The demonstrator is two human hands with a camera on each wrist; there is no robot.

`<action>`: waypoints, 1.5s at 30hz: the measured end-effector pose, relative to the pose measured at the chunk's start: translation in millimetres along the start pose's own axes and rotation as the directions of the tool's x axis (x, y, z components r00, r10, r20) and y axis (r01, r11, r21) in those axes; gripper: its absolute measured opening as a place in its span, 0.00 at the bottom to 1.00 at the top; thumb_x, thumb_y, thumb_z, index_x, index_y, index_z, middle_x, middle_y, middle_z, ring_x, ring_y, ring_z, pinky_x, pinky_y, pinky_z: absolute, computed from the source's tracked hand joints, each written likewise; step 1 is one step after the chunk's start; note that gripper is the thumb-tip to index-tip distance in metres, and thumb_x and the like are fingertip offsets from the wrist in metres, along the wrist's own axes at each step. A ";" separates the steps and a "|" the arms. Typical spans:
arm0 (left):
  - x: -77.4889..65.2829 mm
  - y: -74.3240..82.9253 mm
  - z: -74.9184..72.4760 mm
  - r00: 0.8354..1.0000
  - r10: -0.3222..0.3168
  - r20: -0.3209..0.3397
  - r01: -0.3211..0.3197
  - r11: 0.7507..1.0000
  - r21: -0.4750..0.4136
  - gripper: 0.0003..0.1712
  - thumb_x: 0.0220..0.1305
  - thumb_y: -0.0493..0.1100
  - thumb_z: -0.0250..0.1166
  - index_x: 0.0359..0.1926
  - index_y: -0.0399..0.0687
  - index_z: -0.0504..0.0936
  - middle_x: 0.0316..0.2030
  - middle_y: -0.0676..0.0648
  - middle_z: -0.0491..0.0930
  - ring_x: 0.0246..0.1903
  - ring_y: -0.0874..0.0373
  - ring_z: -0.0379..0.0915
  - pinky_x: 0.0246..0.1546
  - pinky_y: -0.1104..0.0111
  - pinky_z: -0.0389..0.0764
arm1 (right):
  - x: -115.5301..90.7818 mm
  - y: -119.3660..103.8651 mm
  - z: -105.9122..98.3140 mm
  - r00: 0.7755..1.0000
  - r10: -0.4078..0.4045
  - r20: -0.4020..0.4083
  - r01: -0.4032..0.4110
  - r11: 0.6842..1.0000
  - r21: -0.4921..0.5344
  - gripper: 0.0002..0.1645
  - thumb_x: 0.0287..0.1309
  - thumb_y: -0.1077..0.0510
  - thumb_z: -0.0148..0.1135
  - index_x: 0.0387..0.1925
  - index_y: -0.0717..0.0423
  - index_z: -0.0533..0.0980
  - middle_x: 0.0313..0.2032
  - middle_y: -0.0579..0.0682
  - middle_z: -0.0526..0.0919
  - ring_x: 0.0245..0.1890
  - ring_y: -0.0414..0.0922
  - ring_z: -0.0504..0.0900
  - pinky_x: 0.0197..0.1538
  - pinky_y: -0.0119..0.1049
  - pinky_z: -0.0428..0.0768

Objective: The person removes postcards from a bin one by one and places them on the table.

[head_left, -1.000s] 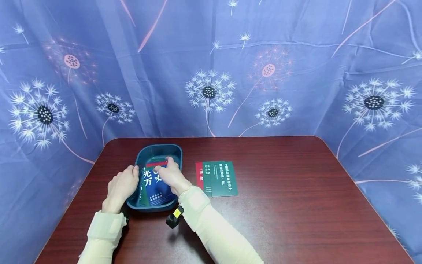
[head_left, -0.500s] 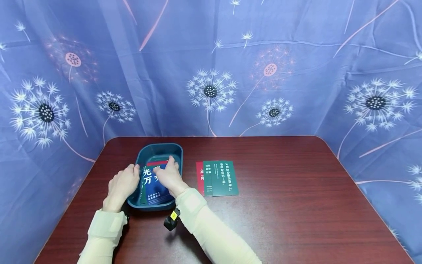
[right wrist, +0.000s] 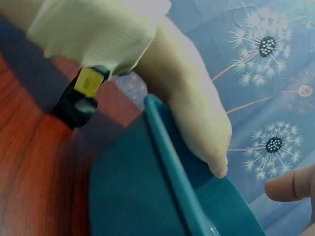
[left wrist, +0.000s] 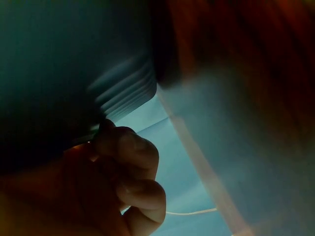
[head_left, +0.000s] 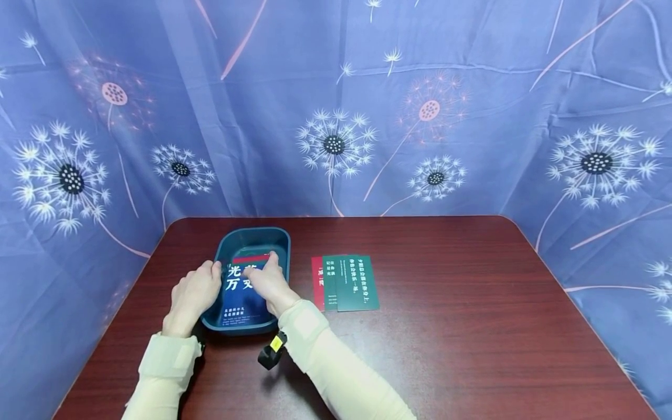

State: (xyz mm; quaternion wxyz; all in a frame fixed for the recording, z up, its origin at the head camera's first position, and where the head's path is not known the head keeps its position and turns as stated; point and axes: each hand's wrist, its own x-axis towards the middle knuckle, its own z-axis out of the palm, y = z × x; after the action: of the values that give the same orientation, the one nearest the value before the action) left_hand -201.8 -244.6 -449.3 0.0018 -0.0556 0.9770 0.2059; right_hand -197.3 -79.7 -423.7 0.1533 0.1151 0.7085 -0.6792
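Observation:
A dark teal plastic basin [head_left: 253, 233] sits on the left part of the table. My left hand [head_left: 194, 294] grips its left rim; in the left wrist view several fingers [left wrist: 142, 196] are curled beside the basin wall. Inside lies a blue card [head_left: 241, 306] with white Chinese characters, over a red card [head_left: 248, 259] of which only a far strip shows. My right hand [head_left: 270, 286] reaches in over the right side and pinches the blue card, thumb on its face. In the right wrist view the right thumb [right wrist: 290, 187] shows at the right edge.
To the right of the basin lie overlapping cards: a red card [head_left: 317, 286] partly covered, and two green cards, the top green card [head_left: 358, 286] with white text. A blue dandelion-print curtain [head_left: 336, 116] stands behind the brown table [head_left: 446, 326].
The blue card has shifted left and turned a little straighter in the basin, covering the green strip at its left. My right hand has moved slightly; the left hand stays at the rim.

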 end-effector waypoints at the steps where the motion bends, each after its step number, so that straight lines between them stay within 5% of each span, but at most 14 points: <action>1: 0.0 0.2 -0.3 1.000 -0.001 -0.001 0.001 1.000 0.001 0.29 0.78 0.55 0.36 0.50 0.36 0.72 0.39 0.29 0.77 0.37 0.34 0.75 0.34 0.43 0.72 | 0.4 -0.2 0.2 1.000 0.000 0.000 0.000 1.000 0.016 0.50 0.58 0.58 0.64 0.75 0.53 0.47 0.63 0.60 0.64 0.58 0.58 0.66 0.61 0.57 0.65; 12: 0.3 -0.4 -0.8 1.000 -0.014 0.019 0.014 1.000 0.006 0.29 0.78 0.56 0.35 0.50 0.36 0.72 0.37 0.31 0.77 0.36 0.35 0.75 0.34 0.44 0.73 | -1.1 2.6 2.4 0.999 -0.008 -0.047 0.008 1.000 -0.008 0.48 0.54 0.62 0.67 0.73 0.53 0.53 0.58 0.61 0.64 0.55 0.59 0.67 0.58 0.55 0.69; 20: 0.8 -0.1 -1.1 1.000 -0.006 0.024 0.006 1.000 0.006 0.29 0.78 0.56 0.35 0.50 0.35 0.72 0.38 0.30 0.78 0.35 0.35 0.76 0.33 0.44 0.73 | 1.1 7.1 4.6 0.997 -0.014 0.074 0.012 1.000 0.027 0.47 0.54 0.73 0.65 0.71 0.58 0.52 0.43 0.59 0.77 0.37 0.52 0.81 0.43 0.48 0.80; 31: -0.3 0.2 -2.3 1.000 -0.008 0.031 0.008 1.000 -0.003 0.29 0.78 0.55 0.36 0.51 0.35 0.72 0.37 0.31 0.77 0.35 0.36 0.75 0.33 0.44 0.73 | 1.2 7.6 3.0 0.992 -0.048 0.120 0.062 0.992 -0.113 0.09 0.59 0.71 0.63 0.40 0.63 0.74 0.29 0.55 0.84 0.28 0.50 0.86 0.35 0.46 0.83; 34: -0.3 0.1 -2.3 0.999 -0.014 0.038 0.014 1.000 -0.002 0.31 0.78 0.56 0.35 0.52 0.34 0.71 0.38 0.30 0.77 0.35 0.36 0.75 0.34 0.44 0.73 | 0.5 6.2 1.7 0.992 -0.088 0.090 0.105 0.972 -0.212 0.05 0.61 0.67 0.63 0.33 0.60 0.74 0.26 0.51 0.82 0.26 0.46 0.85 0.32 0.43 0.84; 45: 0.2 0.1 -1.4 1.000 -0.008 0.025 0.008 1.000 0.005 0.32 0.78 0.57 0.33 0.52 0.35 0.72 0.43 0.27 0.76 0.38 0.32 0.74 0.35 0.42 0.72 | -0.1 -1.5 -9.7 0.959 -0.255 0.119 0.281 0.829 -0.484 0.23 0.72 0.54 0.52 0.19 0.56 0.73 0.15 0.49 0.75 0.15 0.40 0.77 0.21 0.33 0.75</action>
State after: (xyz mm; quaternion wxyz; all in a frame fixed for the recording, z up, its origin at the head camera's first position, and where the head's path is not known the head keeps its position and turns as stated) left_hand -202.0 -245.1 -448.0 0.0150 -0.0568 0.9772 0.2039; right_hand -198.4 -70.1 -422.0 0.0984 -0.0455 0.8641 -0.4915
